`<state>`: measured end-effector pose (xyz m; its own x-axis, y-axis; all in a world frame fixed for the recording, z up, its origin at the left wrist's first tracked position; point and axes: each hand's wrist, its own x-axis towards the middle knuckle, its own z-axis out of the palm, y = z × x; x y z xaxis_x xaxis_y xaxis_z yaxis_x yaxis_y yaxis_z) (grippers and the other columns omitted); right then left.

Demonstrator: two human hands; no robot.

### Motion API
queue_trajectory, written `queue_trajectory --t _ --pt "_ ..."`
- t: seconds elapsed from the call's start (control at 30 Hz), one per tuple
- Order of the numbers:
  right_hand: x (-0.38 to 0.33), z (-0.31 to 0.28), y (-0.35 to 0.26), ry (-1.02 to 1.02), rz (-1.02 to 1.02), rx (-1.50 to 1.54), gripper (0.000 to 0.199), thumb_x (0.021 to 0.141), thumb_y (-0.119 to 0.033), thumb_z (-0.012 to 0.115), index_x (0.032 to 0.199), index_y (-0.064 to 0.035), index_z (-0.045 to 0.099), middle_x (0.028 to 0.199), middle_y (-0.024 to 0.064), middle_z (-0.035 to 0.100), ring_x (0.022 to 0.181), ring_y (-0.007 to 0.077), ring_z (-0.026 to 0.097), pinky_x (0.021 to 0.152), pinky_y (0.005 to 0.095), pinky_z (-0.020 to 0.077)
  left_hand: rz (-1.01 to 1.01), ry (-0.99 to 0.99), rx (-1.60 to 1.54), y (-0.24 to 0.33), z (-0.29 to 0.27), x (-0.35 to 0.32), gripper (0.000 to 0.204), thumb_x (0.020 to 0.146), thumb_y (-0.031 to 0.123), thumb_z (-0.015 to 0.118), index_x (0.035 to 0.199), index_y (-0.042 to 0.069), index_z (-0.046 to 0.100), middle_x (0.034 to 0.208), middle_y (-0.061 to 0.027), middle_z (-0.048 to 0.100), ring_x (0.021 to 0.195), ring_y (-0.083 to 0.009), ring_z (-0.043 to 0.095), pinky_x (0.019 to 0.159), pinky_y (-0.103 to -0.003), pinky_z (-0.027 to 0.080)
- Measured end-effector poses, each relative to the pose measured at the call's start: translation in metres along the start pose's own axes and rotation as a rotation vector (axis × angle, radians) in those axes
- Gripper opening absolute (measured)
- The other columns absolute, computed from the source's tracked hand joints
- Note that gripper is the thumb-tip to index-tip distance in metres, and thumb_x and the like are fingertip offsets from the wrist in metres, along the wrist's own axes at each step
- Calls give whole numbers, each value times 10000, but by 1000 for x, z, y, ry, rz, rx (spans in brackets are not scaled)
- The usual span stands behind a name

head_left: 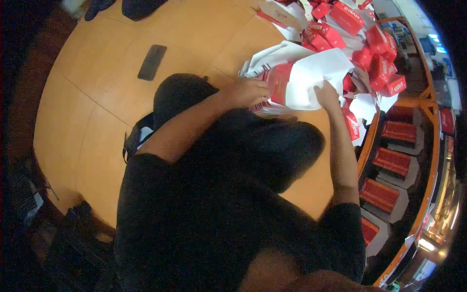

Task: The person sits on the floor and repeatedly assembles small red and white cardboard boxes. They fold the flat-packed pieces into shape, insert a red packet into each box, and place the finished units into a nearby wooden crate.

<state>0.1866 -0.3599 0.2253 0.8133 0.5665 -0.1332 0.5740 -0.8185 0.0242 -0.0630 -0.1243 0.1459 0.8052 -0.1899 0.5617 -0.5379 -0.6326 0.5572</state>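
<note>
1. Presently, counted two bare hands, both at one stack of flat cartons (278, 86) in red and white. Located just beyond the person's folded legs, between the two hands.

2. Left hand (249, 92): closed, with fingers curled over the left edge of the stack. Gripping several layers there; too tightly overlapped to count.

3. Right hand (329, 95): touching the right side of one large white panel (304, 80) on the near face of the stack, thumb laid against it. Other fingers mostly hidden; cannot tell how far closed.

4. Noted one pile of red boxes (346, 19) at upper right, just beyond the stack. Counted at least ten boxes, lying at mixed angles and overlapping, with white flaps among them. Exact number not obtainable.

5. Recorded one orange wooden frame (428, 103) at right. Counted five bundles of cartons (391, 162) inside, set in a row, each red with pale flaps where visible. Farthest one dim; nearest one partly covered by the right sleeve (343, 231).

6. Logged one dark phone-shaped slab (152, 62), flat on the orange floor (92, 121), to the left and well apart from both hands.

7. Counted two bent knees in dark clothing, one on each side below the stack.

8. Observed two dark shapes (141, 7) at the top edge, cropped; kind not identifiable.
</note>
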Motion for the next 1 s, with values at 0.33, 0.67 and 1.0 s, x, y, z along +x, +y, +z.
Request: queue_trajectory --t 0.33,0.67,1.0 --pt "-21 -13 -43 138 192 -129 375 894 -317 565 1071 13 577 987 266 652 882 420 655 809 479 513 60 4 -15 4 -6 4 140 879 185 619 944 61 628 964 -79 593 951 -286 581 850 -401 499" --pt "-123 -27 -141 84 -388 262 239 889 -253 633 833 -22 658 797 195 648 724 376 647 684 458 522 80 -21 50 1 -2 8 127 841 170 589 923 73 596 926 -73 580 899 -269 587 828 -395 496" --pt "-105 -28 -139 -138 -405 127 308 881 -286 589 841 10 662 788 240 666 755 428 646 721 511 514 68 -85 149 3 1 8 147 801 181 588 911 87 562 940 -67 563 896 -263 592 817 -385 505"
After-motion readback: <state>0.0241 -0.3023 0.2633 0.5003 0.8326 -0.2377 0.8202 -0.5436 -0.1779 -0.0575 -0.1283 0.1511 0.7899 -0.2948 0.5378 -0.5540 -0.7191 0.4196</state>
